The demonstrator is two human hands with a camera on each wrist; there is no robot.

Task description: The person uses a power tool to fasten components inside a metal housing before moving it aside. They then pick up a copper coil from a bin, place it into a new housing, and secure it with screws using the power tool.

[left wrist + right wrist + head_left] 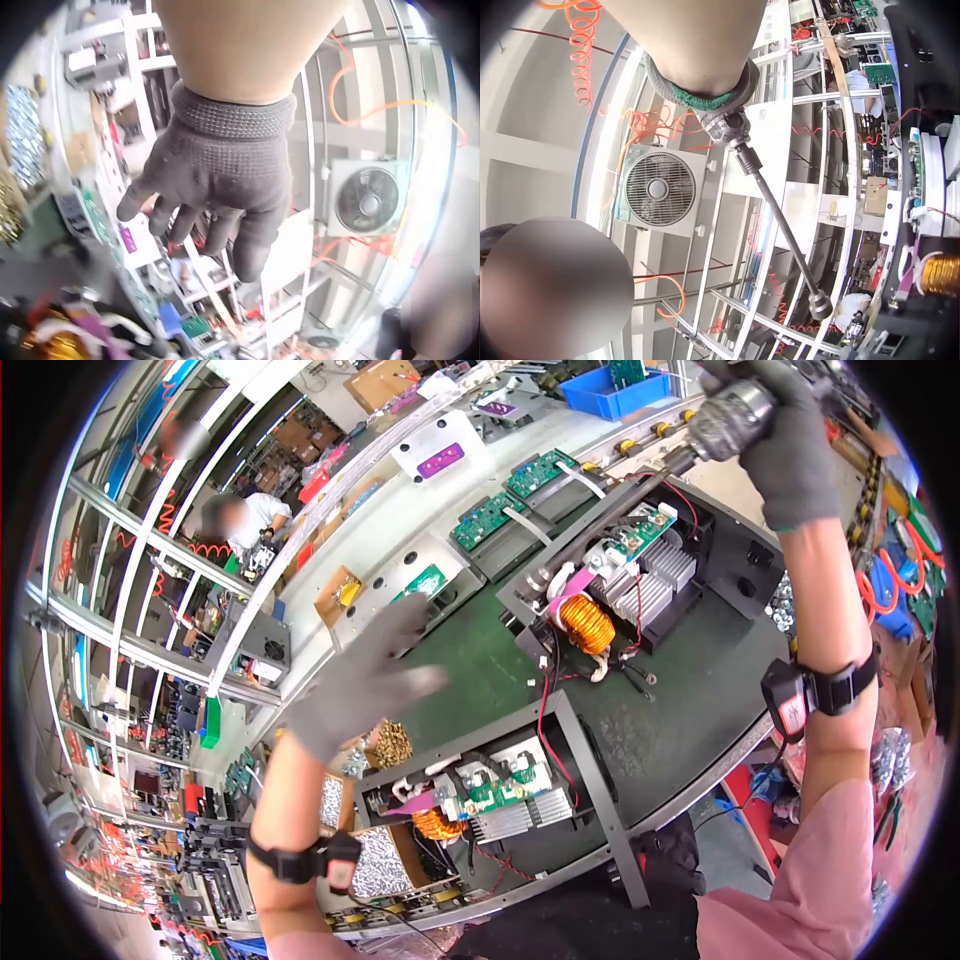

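Note:
The gloved right hand [790,465] grips a power driver [733,422] over the far right corner of a black metal case [740,550]. In the right wrist view, the driver's long shaft [784,221] ends in a socket. That case holds a copper coil [585,624], silver heat sinks [655,582] and a green board. The gloved left hand [360,685], also seen in the left wrist view [221,176], is in the air with fingers spread and nothing held. Below it stands a second case [590,790] with a similar coil [438,824] and board [505,785].
Boxes of silver screws [378,863] and brass parts [390,744] stand at the lower left. Several green boards [485,522] lie along the far side, near a blue bin [615,395]. Red coiled hoses [880,595] hang at the right. Another person [262,515] is beyond the metal frame.

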